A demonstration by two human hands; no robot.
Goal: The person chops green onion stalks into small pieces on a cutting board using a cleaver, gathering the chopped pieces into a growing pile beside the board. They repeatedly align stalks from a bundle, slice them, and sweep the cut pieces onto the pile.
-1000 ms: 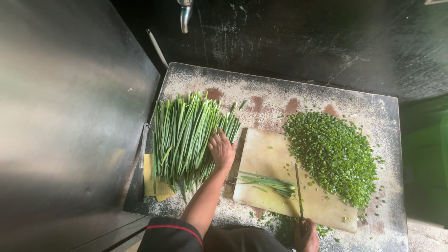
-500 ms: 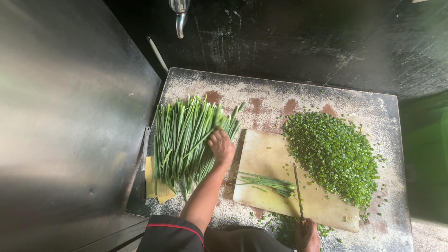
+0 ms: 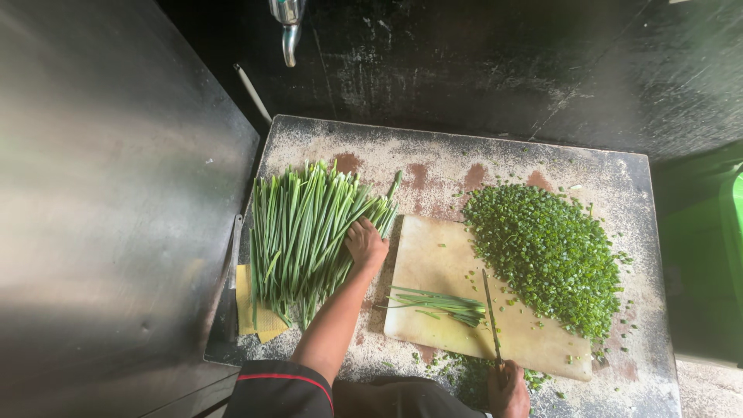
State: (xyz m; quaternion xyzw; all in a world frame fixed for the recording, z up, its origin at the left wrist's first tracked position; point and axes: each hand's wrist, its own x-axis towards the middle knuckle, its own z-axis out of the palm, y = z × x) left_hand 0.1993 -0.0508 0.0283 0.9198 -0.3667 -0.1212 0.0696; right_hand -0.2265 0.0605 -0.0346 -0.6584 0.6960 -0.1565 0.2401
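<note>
The left hand lies palm-down on the pile of long chives, gripping none. On the cutting board lies a small bunch. The right hand holds the knife (blade thin). Chopped greens are piled at right.

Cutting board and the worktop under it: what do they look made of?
The cutting board looks like pale wood or plastic, matte and stained; I cannot tell which. The worktop looks like worn speckled stone or terrazzo, grey with reddish patches. The knife in the right hand has a thin, seemingly metal blade.
</note>
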